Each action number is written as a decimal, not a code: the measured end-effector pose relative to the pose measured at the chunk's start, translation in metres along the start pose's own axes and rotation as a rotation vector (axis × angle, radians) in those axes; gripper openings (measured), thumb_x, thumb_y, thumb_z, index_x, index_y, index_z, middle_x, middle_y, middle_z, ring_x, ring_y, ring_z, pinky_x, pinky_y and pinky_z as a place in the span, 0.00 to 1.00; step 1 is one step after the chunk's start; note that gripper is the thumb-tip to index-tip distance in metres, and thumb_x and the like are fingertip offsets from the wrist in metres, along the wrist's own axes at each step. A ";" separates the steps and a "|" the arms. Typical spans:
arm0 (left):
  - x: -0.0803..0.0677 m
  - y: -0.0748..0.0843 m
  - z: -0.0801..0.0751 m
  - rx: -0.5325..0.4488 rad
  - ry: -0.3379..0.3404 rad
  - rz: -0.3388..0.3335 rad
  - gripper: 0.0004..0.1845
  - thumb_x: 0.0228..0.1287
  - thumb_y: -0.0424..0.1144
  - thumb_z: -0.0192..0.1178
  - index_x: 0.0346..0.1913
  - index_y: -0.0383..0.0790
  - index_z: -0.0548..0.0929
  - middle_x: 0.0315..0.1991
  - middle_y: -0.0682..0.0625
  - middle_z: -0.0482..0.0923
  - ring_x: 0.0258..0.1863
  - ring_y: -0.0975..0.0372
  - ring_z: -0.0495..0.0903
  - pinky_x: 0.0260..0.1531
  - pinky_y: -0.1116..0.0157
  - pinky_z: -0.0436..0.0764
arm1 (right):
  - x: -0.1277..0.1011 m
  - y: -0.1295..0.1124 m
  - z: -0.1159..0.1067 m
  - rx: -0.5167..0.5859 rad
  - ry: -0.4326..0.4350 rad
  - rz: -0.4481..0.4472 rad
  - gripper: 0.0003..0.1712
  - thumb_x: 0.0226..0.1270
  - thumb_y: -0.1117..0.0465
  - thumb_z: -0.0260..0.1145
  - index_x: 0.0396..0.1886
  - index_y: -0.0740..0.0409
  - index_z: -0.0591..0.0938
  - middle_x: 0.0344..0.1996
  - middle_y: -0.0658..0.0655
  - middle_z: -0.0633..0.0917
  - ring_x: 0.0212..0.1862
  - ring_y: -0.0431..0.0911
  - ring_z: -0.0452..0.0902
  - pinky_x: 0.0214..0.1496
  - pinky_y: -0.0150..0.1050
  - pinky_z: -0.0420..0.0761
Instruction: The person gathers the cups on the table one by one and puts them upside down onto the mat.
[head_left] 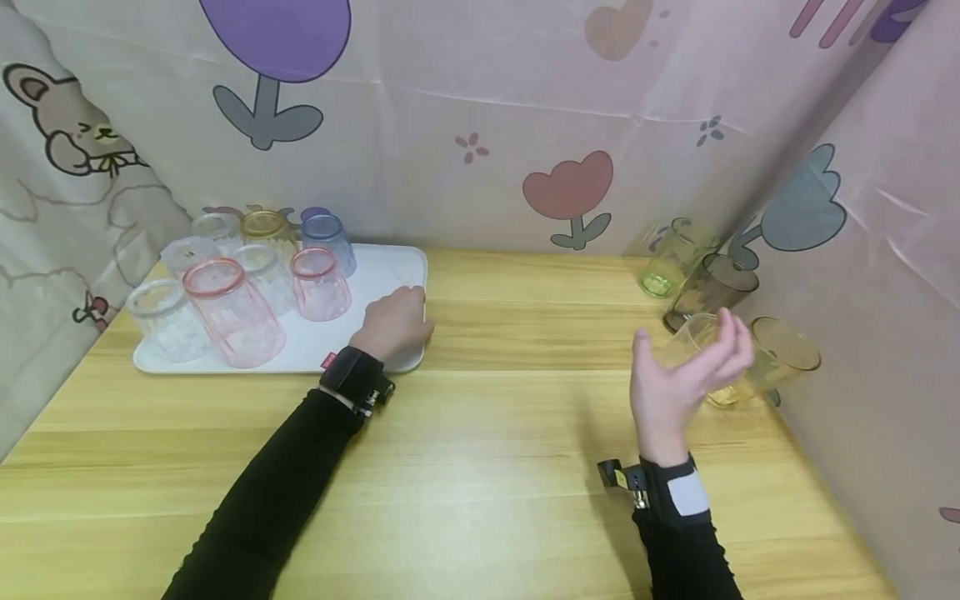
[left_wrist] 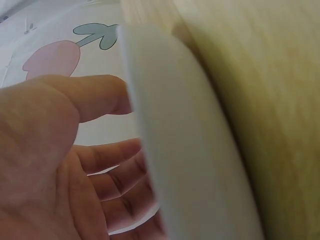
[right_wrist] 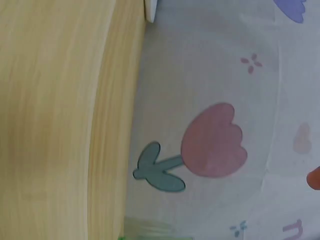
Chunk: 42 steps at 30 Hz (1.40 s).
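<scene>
My left hand (head_left: 393,321) is at the right end of a white tray (head_left: 382,275), knuckles up and fingers loosely bent. In the left wrist view the tray's rim (left_wrist: 175,130) hides the fingertips, and a gap shows between thumb and fingers. My right hand (head_left: 678,383) is raised with thumb and fingers spread, nothing between them. It overlaps a pale yellow glass (head_left: 726,396) in the head view. Beside that glass is an amber glass (head_left: 783,354); behind are a grey glass (head_left: 712,292) and a green-bottomed glass (head_left: 660,283).
Several glasses stand on the tray's left part, among them a tall pink glass (head_left: 240,321), a small pink glass (head_left: 322,292), a blue glass (head_left: 330,242) and an amber-rimmed glass (head_left: 268,229). A printed curtain (head_left: 450,192) closes off the back and sides of the wooden table (head_left: 510,467).
</scene>
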<state>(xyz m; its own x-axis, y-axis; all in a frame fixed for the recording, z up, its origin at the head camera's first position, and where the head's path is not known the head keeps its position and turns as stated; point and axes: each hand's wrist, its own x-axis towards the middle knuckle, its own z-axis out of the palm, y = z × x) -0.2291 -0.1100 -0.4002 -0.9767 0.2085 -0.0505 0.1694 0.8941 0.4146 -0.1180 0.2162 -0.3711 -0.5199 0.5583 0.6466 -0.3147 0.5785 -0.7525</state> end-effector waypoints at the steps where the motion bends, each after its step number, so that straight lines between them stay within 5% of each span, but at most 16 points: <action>1: 0.000 0.000 0.000 0.000 0.000 0.001 0.22 0.65 0.42 0.62 0.56 0.31 0.78 0.49 0.38 0.80 0.45 0.48 0.80 0.45 0.44 0.82 | 0.001 0.002 -0.003 -0.008 0.026 -0.007 0.50 0.54 0.70 0.74 0.76 0.58 0.63 0.74 0.57 0.56 0.76 0.43 0.46 0.77 0.39 0.51; 5: 0.001 0.000 0.001 0.000 0.002 -0.003 0.21 0.64 0.42 0.62 0.55 0.32 0.78 0.48 0.39 0.80 0.44 0.48 0.80 0.45 0.44 0.82 | 0.004 0.006 -0.012 -0.021 0.120 0.084 0.55 0.54 0.71 0.74 0.78 0.61 0.55 0.76 0.59 0.51 0.77 0.44 0.42 0.78 0.32 0.46; 9: 0.001 0.001 0.002 0.001 -0.001 -0.008 0.22 0.64 0.43 0.62 0.55 0.32 0.77 0.48 0.39 0.79 0.44 0.48 0.80 0.45 0.45 0.82 | 0.007 0.009 -0.017 0.081 0.171 0.302 0.59 0.54 0.72 0.73 0.79 0.57 0.47 0.77 0.55 0.47 0.77 0.41 0.40 0.76 0.27 0.47; 14: 0.001 0.002 0.002 -0.003 0.000 -0.010 0.21 0.64 0.43 0.63 0.54 0.32 0.77 0.48 0.39 0.79 0.44 0.48 0.80 0.45 0.45 0.82 | 0.009 0.019 -0.022 0.177 0.130 0.505 0.61 0.56 0.71 0.74 0.79 0.47 0.44 0.76 0.49 0.44 0.76 0.37 0.38 0.77 0.29 0.49; 20: 0.000 0.003 0.002 0.001 0.002 -0.012 0.20 0.64 0.43 0.64 0.52 0.33 0.77 0.46 0.40 0.79 0.43 0.48 0.79 0.45 0.45 0.82 | 0.012 0.038 -0.024 0.174 0.077 0.636 0.60 0.59 0.73 0.72 0.78 0.44 0.43 0.70 0.47 0.46 0.73 0.37 0.38 0.76 0.29 0.56; 28: 0.000 0.003 -0.001 0.007 -0.005 -0.013 0.21 0.65 0.43 0.63 0.54 0.32 0.77 0.48 0.39 0.79 0.44 0.48 0.79 0.45 0.45 0.82 | 0.012 0.052 -0.023 0.139 0.009 0.696 0.59 0.63 0.69 0.72 0.79 0.41 0.42 0.80 0.49 0.39 0.78 0.36 0.33 0.80 0.32 0.50; 42: -0.001 0.002 0.000 0.003 -0.002 -0.022 0.21 0.64 0.42 0.63 0.54 0.33 0.77 0.47 0.39 0.79 0.43 0.48 0.79 0.45 0.45 0.82 | 0.012 0.053 -0.019 0.191 -0.004 0.653 0.52 0.63 0.73 0.72 0.76 0.46 0.50 0.66 0.47 0.51 0.75 0.41 0.45 0.80 0.37 0.54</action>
<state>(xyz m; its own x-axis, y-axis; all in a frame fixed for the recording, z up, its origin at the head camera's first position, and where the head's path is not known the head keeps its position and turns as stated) -0.2281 -0.1081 -0.3992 -0.9800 0.1892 -0.0618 0.1478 0.8996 0.4108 -0.1260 0.2645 -0.4008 -0.6537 0.7549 0.0524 -0.0698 0.0087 -0.9975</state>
